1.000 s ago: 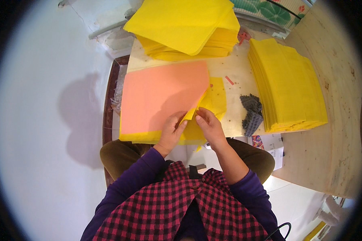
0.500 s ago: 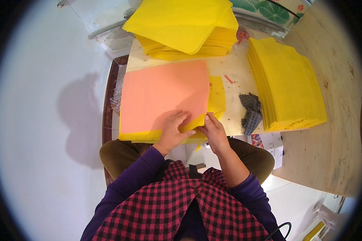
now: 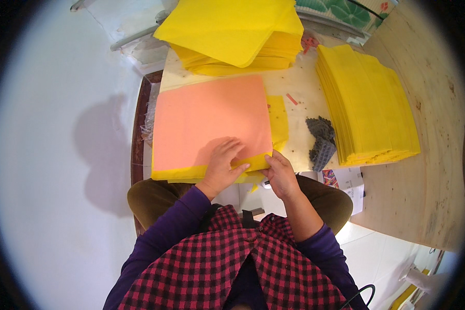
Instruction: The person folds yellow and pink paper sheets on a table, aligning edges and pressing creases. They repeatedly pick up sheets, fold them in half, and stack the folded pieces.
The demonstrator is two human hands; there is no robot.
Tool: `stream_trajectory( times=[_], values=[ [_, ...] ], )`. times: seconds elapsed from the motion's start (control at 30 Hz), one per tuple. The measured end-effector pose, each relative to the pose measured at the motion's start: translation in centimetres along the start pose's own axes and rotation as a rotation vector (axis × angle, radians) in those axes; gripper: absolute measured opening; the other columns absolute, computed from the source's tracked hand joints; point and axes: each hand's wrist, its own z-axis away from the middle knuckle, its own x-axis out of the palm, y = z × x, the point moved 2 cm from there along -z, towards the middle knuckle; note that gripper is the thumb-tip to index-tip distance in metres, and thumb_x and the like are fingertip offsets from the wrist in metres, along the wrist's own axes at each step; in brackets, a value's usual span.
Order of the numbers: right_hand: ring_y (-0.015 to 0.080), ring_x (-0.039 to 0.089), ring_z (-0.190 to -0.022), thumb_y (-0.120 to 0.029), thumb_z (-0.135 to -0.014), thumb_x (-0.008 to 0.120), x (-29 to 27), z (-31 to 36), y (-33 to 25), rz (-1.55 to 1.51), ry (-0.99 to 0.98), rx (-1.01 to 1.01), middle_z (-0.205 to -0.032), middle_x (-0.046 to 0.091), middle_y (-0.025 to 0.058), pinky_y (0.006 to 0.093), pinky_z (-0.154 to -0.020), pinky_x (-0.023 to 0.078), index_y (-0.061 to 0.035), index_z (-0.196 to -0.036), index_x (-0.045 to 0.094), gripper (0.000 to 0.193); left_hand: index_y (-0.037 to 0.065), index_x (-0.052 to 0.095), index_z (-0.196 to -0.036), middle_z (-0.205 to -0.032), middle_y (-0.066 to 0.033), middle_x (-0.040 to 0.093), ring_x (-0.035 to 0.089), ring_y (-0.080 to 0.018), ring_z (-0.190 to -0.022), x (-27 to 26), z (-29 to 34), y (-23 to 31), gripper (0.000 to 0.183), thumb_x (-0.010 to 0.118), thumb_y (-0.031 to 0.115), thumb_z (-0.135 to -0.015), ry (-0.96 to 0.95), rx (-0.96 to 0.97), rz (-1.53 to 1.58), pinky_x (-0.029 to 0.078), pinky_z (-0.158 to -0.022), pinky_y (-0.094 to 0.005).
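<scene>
A pink felt-like sheet lies in front of me on the table, with a yellow sheet showing as a band along its near edge. My left hand rests across that edge, fingers spread on the pink surface and thumb on the yellow band. At the near right corner my right hand pinches the edge of the yellow sheet between thumb and fingers. Some of those fingertips are hidden under the corner. More yellow material sticks out beyond the pink sheet's right side.
A tall stack of yellow sheets stands at the back, its top sheet askew. Another yellow stack lies at the right. Between it and the pink sheet are crumpled dark grey foam pieces and a small red strip.
The near right corner, which ran slantwise under my right hand, now lies squared, with the yellow band straight along the edge. My right hand has shifted slightly right and nearer me.
</scene>
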Motion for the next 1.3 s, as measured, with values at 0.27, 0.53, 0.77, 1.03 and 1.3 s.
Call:
stream_trajectory(
  times=[0.27, 0.53, 0.77, 1.03, 1.3],
  values=[
    [0.0223, 0.057, -0.113, 0.002, -0.091, 0.042, 0.3, 0.2, -0.4, 0.054, -0.061, 0.009, -0.125, 0.057, 0.0134, 0.0348, -0.098, 0.046, 0.0033, -0.131, 0.046, 0.04, 0.001, 0.058, -0.122, -0.129, -0.0183, 0.054, 0.045, -0.0357, -0.126, -0.4, -0.5, 0.7, 0.059, 0.075, 0.029, -0.074, -0.024, 0.028, -0.025, 0.032, -0.108, -0.0445],
    [0.021, 0.057, -0.114, 0.002, -0.093, 0.044, 0.4, 0.0, -0.1, 0.04, -0.073, 0.001, -0.128, 0.055, 0.0128, 0.0338, -0.097, 0.047, 0.0028, -0.137, 0.041, 0.044, 0.001, 0.059, -0.12, -0.128, -0.0195, 0.055, 0.045, -0.0363, -0.126, -0.5, -0.6, 0.6, 0.057, 0.075, 0.029, -0.073, -0.039, 0.028, -0.003, 0.033, -0.107, -0.0441],
    [0.0201, 0.061, -0.106, -0.003, -0.095, 0.047, 0.5, 0.1, -0.1, 0.059, -0.051, -0.034, -0.12, 0.06, 0.012, 0.0333, -0.093, 0.049, 0.0034, -0.129, 0.048, 0.034, 0.001, 0.06, -0.119, -0.127, -0.0196, 0.056, 0.046, -0.0364, -0.124, -0.6, -0.6, 0.6, 0.056, 0.075, 0.029, -0.073, -0.032, 0.046, 0.006, 0.034, -0.106, -0.0444],
    [0.0187, 0.064, -0.097, -0.006, -0.096, 0.048, 0.0, -0.6, 0.6, 0.074, 0.056, -0.032, -0.111, 0.064, 0.0112, 0.0335, -0.087, 0.053, 0.0038, -0.118, 0.057, 0.025, 0.001, 0.06, -0.117, -0.125, -0.0196, 0.057, 0.048, -0.0364, -0.122, -0.6, -0.7, 0.5, 0.05, 0.071, 0.029, -0.078, -0.02, 0.07, -0.007, 0.036, -0.105, -0.0447],
    [0.018, 0.064, -0.093, -0.006, -0.096, 0.048, 0.2, -0.7, 0.4, 0.038, 0.059, -0.023, -0.107, 0.065, 0.0095, 0.0331, -0.085, 0.054, 0.0022, -0.117, 0.058, 0.024, 0.001, 0.062, -0.112, -0.119, -0.0185, 0.06, 0.053, -0.0349, -0.116, -0.4, -1.4, 0.7, 0.041, 0.07, 0.024, -0.08, 0.041, 0.073, 0.038, 0.041, -0.1, -0.0425]
  ],
)
